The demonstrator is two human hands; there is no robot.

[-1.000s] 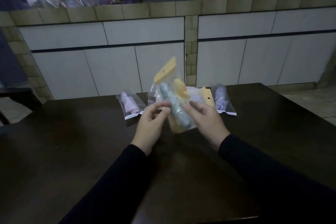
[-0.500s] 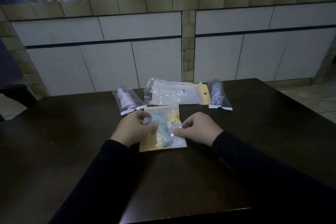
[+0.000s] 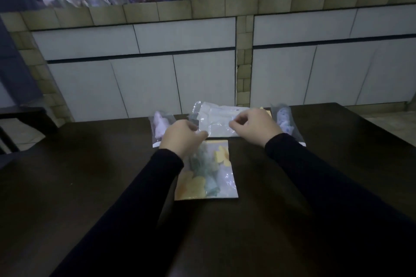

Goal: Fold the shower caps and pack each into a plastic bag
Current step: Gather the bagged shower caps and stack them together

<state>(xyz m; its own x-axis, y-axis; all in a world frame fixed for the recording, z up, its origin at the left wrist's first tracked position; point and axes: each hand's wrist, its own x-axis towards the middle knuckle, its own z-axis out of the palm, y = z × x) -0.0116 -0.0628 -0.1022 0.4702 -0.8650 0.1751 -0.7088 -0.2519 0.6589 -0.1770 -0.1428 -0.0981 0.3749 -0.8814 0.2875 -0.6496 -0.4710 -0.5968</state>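
A clear plastic bag with yellow print (image 3: 221, 164) lies flat on the dark table (image 3: 90, 175), with a folded green shower cap (image 3: 203, 168) inside it. My left hand (image 3: 182, 139) hovers over its top left corner, fingers loosely curled and holding nothing. Behind it lies a white pack of empty plastic bags (image 3: 216, 119). My right hand (image 3: 254, 126) is on this pack, with thumb and forefinger pinching its clear plastic. Motion blurs both hands.
Two more packed bags sit at the table's far edge: one with a pale pink cap (image 3: 161, 127) on the left, one with a pale purple cap (image 3: 284, 119) on the right. White cabinets (image 3: 202, 74) stand beyond the table.
The bag with the green cap went from held upright in the air to lying flat on the table. Both hands left it and moved forward to the pack of empty bags.
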